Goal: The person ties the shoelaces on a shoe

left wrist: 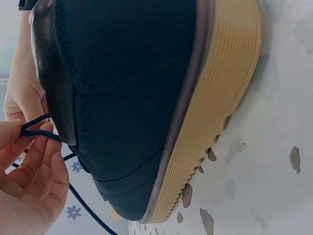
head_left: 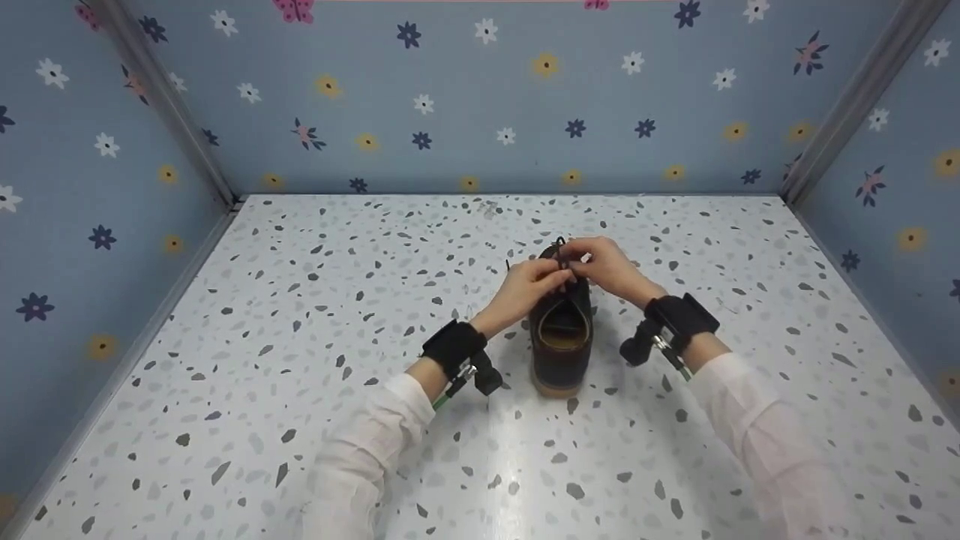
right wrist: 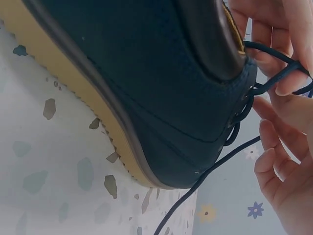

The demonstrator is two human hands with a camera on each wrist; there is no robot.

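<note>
Closest to the camera you've got two white sleeves (head_left: 364, 446) coming in from the bottom, then black wrist straps (head_left: 455, 349), each with a chunky black gadget (head_left: 487, 376) hanging off it. Between the forearms there's one dark shoe (head_left: 559, 367), upright on a speckled white tabletop (head_left: 262, 360), a bit right of center, heel toward the person and toe pointing away. The wrist cams make it look navy-ish, with a smooth black collar (right wrist: 210, 39), stitched seams and a ribbed tan sole (left wrist: 210, 112) that's toothed underneath. Its opening faces up, and you can see a yellowish lining (head_left: 564, 341) in there.

Just past the opening the hands get in the way and cover most of the laced part. The left hand (head_left: 527, 283) has thumb and fingertips pinched together on the dark lace (right wrist: 234, 153). The right hand (head_left: 607, 262), slightly farther out, is curled in and pinching lace too. A loose length trails down near the toe.

Way behind that are blue flowery panels (head_left: 480, 86) with grey metal posts (head_left: 161, 105) at the corners.
</note>
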